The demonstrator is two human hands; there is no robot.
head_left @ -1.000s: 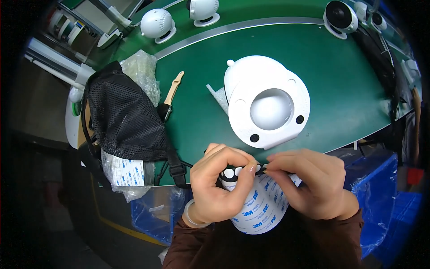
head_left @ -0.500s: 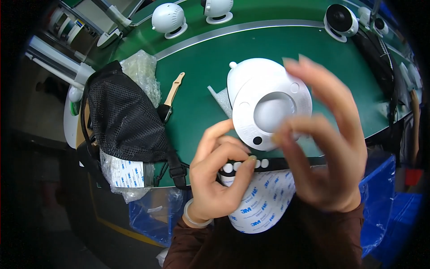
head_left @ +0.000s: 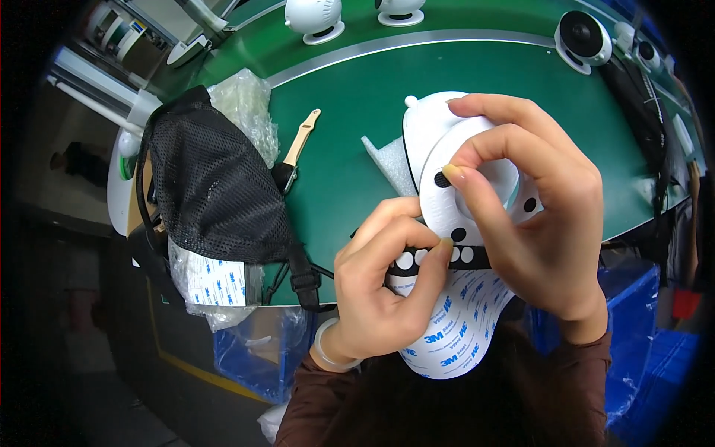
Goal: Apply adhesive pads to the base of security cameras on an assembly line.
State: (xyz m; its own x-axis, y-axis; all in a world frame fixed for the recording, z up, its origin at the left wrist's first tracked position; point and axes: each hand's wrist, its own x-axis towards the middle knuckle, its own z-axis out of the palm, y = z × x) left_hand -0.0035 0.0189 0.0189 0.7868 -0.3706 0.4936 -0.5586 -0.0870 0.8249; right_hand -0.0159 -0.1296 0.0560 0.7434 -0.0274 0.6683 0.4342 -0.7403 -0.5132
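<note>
A white round-bodied device (head_left: 430, 123) lies with its ring-shaped base (head_left: 439, 212) facing me. Black round pads (head_left: 458, 235) sit on the base's lower part and its right side. At its left, my right hand (head_left: 536, 194) has thumb and index fingertips together on another black pad (head_left: 442, 179), while a further finger reaches the device's upper edge. Between its thumb and fingers my left hand (head_left: 387, 283) pinches the black strip of a pad sheet (head_left: 477, 257), which has white round spots. The sheet's white, blue-printed backing (head_left: 454, 335) curls down toward me.
On the green table (head_left: 350, 89) lie a black mesh bag (head_left: 216, 186), bubble wrap (head_left: 246, 112), a watch with a beige strap (head_left: 302, 141) and a piece of white foam (head_left: 391, 164). Similar white devices (head_left: 316, 16) stand behind the metal strip. Blue plastic bins (head_left: 629, 313) are below the table edge.
My right hand has come down onto the base, where a black pad now shows in the left recess that was bare. The whole scene has shifted slightly right in view.
</note>
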